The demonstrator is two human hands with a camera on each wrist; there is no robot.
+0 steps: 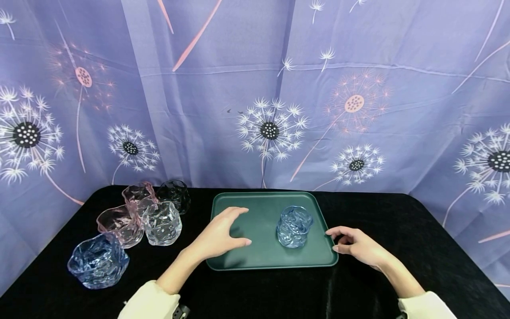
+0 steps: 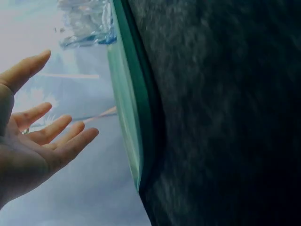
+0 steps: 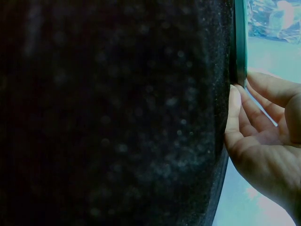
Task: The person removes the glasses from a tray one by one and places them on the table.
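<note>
A blue textured glass (image 1: 295, 227) stands on the right half of a green tray (image 1: 259, 252). Over the tray's left part, my left hand (image 1: 223, 232) is held with thumb and fingers spread wide, nothing between them. In the left wrist view that hand (image 2: 42, 136) is apart from the tray's edge (image 2: 134, 117). My right hand (image 1: 356, 246) is at the tray's right rim, thumb and curled fingers pinching the edge. The right wrist view has the right hand's fingertips (image 3: 235, 94) low against the tray's end (image 3: 241, 47), close to the black cloth.
Left of the tray stand a blue glass (image 1: 98, 261), a clear glass (image 1: 162, 223), two pink glasses (image 1: 119, 226) and a dark glass (image 1: 175, 196), bunched together. Black cloth (image 1: 378, 292) covers the table. A purple dandelion-patterned curtain (image 1: 219, 133) hangs behind it.
</note>
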